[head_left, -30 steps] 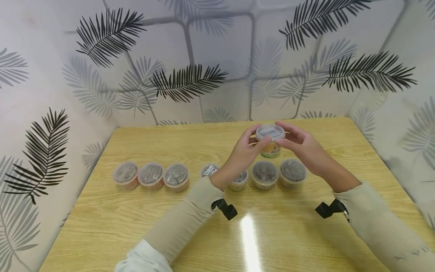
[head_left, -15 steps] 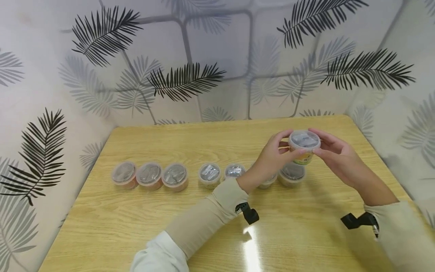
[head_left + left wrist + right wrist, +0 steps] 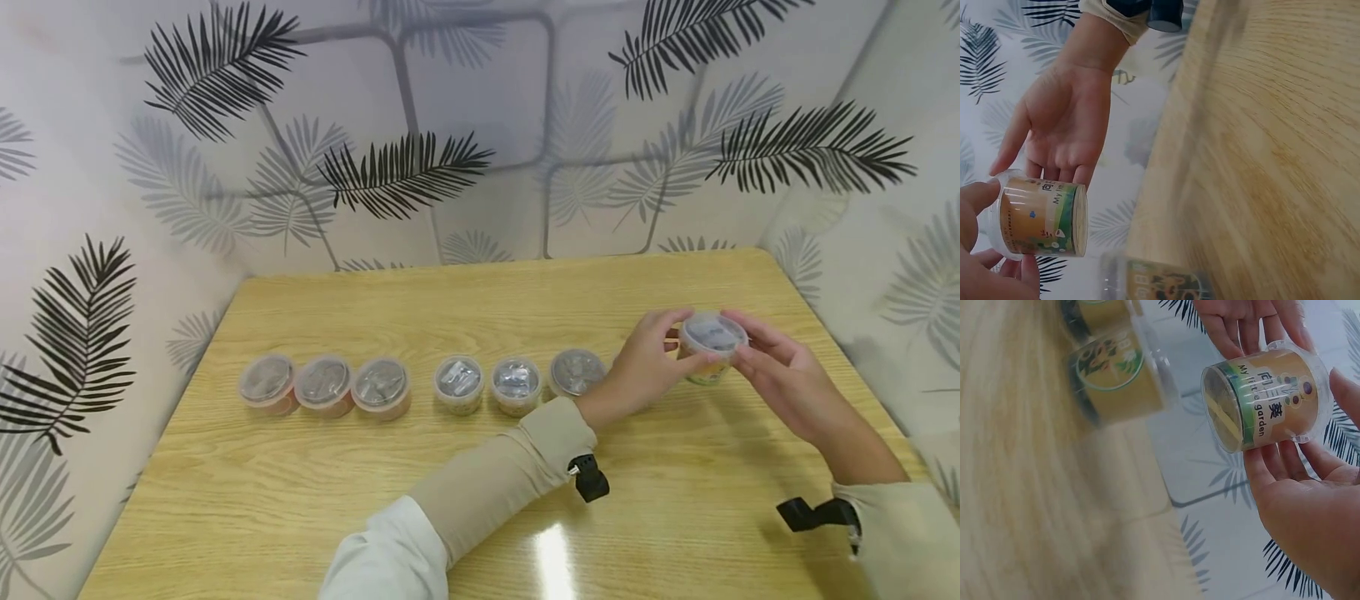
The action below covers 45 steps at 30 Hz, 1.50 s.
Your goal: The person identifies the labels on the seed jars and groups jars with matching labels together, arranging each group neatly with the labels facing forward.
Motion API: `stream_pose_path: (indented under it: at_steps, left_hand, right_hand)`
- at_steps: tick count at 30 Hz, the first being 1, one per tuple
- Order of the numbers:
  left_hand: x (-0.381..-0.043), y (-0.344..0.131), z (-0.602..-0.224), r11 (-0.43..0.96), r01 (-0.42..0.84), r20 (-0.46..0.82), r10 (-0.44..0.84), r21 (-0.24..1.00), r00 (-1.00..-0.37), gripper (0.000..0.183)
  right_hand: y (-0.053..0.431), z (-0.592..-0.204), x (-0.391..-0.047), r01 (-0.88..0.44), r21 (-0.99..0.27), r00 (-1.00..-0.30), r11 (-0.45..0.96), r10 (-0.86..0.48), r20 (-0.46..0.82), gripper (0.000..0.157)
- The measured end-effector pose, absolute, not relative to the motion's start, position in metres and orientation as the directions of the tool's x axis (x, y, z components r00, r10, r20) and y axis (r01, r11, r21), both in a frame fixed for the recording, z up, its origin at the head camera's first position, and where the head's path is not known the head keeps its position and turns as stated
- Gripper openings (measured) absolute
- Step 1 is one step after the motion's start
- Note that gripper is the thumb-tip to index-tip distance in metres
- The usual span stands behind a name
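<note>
A clear lidded plastic tub [image 3: 714, 337] is held between both hands at the right end of the row, lifted above the table. My left hand [image 3: 643, 360] grips its left side near the lid, and my right hand [image 3: 787, 379] grips the right side. In the right wrist view the tub [image 3: 1266, 397] has an orange and green label reading "My little garden". The left wrist view shows the same tub [image 3: 1041, 215] with fingers and thumbs at its lid rim. My left hand and forearm mostly hide one standing tub in the head view.
Three pinkish lidded tubs [image 3: 322, 386] stand at the left of the wooden table [image 3: 300, 500]. Two smaller tubs [image 3: 459, 383] and a wider one [image 3: 576, 372] continue the row. A blurred standing tub [image 3: 1116, 375] is close to the held one. Leaf-patterned walls [image 3: 480, 208] enclose the table.
Both hands have carried the tub rightward and slightly nearer, from behind the row to its right end. The left forearm now covers the row's last tub instead of the smaller ones.
</note>
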<state>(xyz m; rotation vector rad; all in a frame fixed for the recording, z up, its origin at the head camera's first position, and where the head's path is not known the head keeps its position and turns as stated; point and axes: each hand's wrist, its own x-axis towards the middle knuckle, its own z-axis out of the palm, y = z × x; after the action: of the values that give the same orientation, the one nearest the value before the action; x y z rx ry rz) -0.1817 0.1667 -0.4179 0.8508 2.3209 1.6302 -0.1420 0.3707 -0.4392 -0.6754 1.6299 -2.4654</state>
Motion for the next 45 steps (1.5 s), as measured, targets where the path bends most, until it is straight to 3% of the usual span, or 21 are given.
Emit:
stream_pose_path:
  at_steps: [6,23,33,45]
  left_hand:
    - [-0.18,0.17,-0.43,0.313,0.422,0.174,0.591,0.851,-0.788,0.066]
    - [-0.176,0.185,-0.448,0.545,0.562,0.183,0.596,0.622,-0.782,0.065]
    - [-0.172,0.182,-0.448,0.565,0.639,0.18,0.66,0.522,-0.73,0.069]
    - [-0.172,0.18,-0.448,0.557,0.639,0.136,0.688,0.53,-0.713,0.065]
  right_hand:
    - [0.379,-0.457,-0.14,-0.13,-0.881,-0.891,-0.455,-0.337,0.306,0.044]
    - [0.382,-0.483,-0.14,-0.095,-0.879,-0.915,-0.467,-0.307,0.262,0.042]
    - [0.38,-0.491,-0.142,-0.08,-0.878,-0.921,-0.472,-0.301,0.246,0.042]
    - [0.381,-0.497,-0.139,-0.043,-0.906,-0.944,-0.421,-0.279,0.175,0.044]
